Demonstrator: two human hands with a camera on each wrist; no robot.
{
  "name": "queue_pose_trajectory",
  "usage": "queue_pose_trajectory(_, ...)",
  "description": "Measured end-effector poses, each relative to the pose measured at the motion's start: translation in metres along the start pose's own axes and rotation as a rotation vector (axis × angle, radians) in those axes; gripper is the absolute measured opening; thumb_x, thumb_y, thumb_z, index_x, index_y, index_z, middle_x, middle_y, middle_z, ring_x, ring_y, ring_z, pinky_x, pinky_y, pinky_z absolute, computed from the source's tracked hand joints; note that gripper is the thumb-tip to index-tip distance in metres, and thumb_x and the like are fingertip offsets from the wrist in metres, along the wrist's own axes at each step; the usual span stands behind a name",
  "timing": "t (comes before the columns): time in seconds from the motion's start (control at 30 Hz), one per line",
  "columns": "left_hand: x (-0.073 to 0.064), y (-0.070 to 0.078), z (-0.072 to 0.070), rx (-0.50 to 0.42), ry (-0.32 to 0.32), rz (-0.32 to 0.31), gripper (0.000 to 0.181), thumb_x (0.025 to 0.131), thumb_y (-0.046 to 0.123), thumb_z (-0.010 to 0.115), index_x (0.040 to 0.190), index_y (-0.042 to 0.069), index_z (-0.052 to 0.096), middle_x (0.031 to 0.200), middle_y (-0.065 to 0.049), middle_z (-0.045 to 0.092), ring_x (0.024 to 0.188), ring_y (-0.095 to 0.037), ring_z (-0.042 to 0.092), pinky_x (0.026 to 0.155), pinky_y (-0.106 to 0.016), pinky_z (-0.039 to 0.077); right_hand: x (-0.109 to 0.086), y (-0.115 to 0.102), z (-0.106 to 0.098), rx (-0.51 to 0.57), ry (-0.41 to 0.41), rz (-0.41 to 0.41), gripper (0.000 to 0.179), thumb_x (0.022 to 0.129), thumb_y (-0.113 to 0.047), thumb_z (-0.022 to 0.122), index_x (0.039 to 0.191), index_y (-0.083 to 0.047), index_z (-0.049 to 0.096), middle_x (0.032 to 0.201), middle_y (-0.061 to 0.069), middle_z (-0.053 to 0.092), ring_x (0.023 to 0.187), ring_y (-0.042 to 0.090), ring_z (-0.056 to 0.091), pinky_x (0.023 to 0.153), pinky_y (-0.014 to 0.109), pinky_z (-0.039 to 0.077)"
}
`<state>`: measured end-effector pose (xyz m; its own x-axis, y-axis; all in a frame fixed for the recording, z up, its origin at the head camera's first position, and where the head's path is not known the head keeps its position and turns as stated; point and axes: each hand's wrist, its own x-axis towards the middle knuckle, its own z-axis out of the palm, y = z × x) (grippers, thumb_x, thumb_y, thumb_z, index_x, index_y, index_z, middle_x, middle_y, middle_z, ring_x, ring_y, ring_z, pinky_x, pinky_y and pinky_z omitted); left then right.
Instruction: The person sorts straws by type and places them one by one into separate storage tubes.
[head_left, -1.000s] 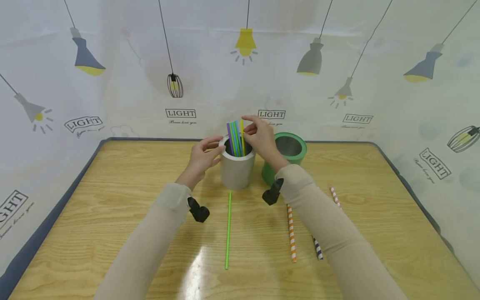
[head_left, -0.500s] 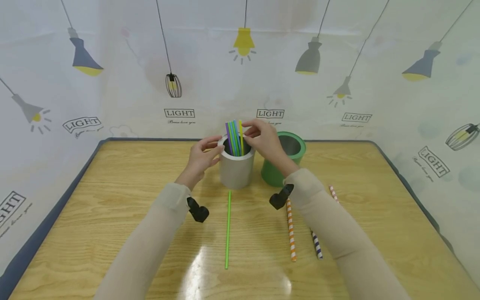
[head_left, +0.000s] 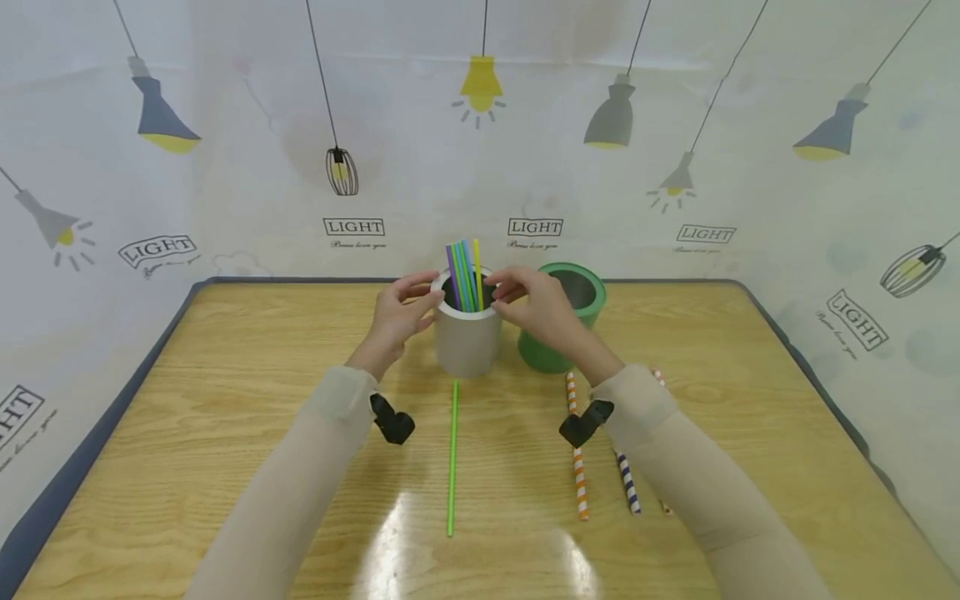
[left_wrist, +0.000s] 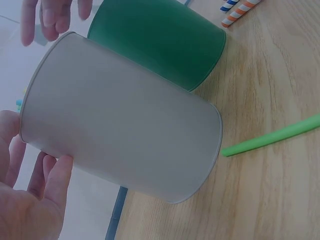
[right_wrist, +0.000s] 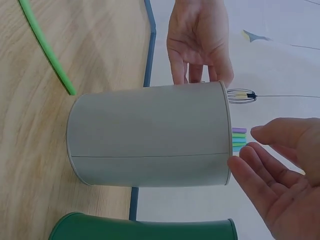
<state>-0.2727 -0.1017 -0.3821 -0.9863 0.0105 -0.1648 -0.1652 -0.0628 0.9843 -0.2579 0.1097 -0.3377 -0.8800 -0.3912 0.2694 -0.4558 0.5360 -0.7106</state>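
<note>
A pale grey round bin [head_left: 467, 343] stands upright on the table, holding several plastic straws [head_left: 463, 279] in purple, green, blue and yellow that lean at its rim. My left hand [head_left: 396, 315] holds the bin's left side near the rim; in the right wrist view some of its fingers are hidden behind the wall. At the right of the rim is my right hand [head_left: 538, 307], its fingers loosely bent and holding nothing. A fingertip is right at the rim in the right wrist view. In front of the bin lies a green straw [head_left: 452, 458].
A green bin [head_left: 543, 354] stands close to the grey one on its right. Striped paper straws lie at the right: an orange one [head_left: 580, 483], a navy one [head_left: 628, 483] and a reddish one [head_left: 659, 377] partly under the right sleeve. A printed backdrop [head_left: 420, 167] rises behind the table.
My right hand has let go of the yellow straw and moved down and slightly right to the rim. That straw now leans in the grey bin. My left hand has stayed at the bin.
</note>
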Motion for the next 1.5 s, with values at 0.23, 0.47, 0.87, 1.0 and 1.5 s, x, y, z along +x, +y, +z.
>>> queue_pose_trajectory(0.23, 0.000, -0.001, 0.001, 0.009, 0.004, -0.010, 0.038, 0.086, 0.015, 0.065, 0.123, 0.015, 0.057, 0.119, -0.009, 0.050, 0.109, -0.022, 0.049, 0.085, -0.034, 0.051, -0.020, 0.000, 0.002, 0.025, -0.062, -0.024, 0.028, 0.082, 0.000, 0.066, 0.109, 0.001, 0.062, 0.090, 0.011, 0.065, 0.083, 0.022, 0.062, 0.074, 0.033, 0.053)
queue_pose_trajectory(0.47, 0.001, 0.000, 0.001, 0.007, 0.009, -0.017, 0.038, 0.086, 0.014, 0.064, 0.124, 0.014, 0.057, 0.119, -0.009, 0.050, 0.109, -0.022, 0.049, 0.083, -0.032, 0.052, -0.038, 0.011, 0.011, 0.037, -0.107, -0.019, 0.029, 0.081, 0.001, 0.066, 0.110, 0.001, 0.061, 0.089, 0.009, 0.064, 0.081, 0.021, 0.060, 0.074, 0.031, 0.053)
queue_pose_trajectory(0.87, 0.003, 0.000, 0.001, 0.002, 0.014, -0.014, 0.039, 0.087, 0.013, 0.064, 0.125, 0.013, 0.056, 0.119, -0.010, 0.050, 0.109, -0.022, 0.049, 0.084, -0.032, 0.051, -0.058, 0.029, 0.039, 0.126, -0.195, 0.010, 0.028, 0.080, 0.001, 0.066, 0.107, 0.006, 0.061, 0.085, 0.011, 0.065, 0.077, 0.022, 0.060, 0.071, 0.034, 0.053)
queue_pose_trajectory(1.0, 0.002, 0.000, 0.001, -0.002, 0.014, -0.013, 0.039, 0.086, 0.013, 0.064, 0.124, 0.013, 0.057, 0.119, -0.010, 0.050, 0.109, -0.023, 0.050, 0.083, -0.033, 0.052, -0.062, 0.034, 0.051, 0.147, -0.262, 0.048, 0.026, 0.082, 0.000, 0.065, 0.107, 0.005, 0.061, 0.086, 0.011, 0.064, 0.076, 0.021, 0.060, 0.068, 0.029, 0.053)
queue_pose_trajectory(1.5, 0.001, -0.001, 0.001, -0.003, 0.011, 0.009, 0.038, 0.087, 0.012, 0.064, 0.124, 0.012, 0.057, 0.117, -0.010, 0.051, 0.107, -0.022, 0.051, 0.084, -0.034, 0.051, -0.065, 0.036, 0.096, 0.201, -0.204, 0.232, 0.029, 0.079, -0.006, 0.071, 0.105, 0.005, 0.062, 0.071, 0.008, 0.062, 0.056, 0.008, 0.051, 0.048, 0.019, 0.043)
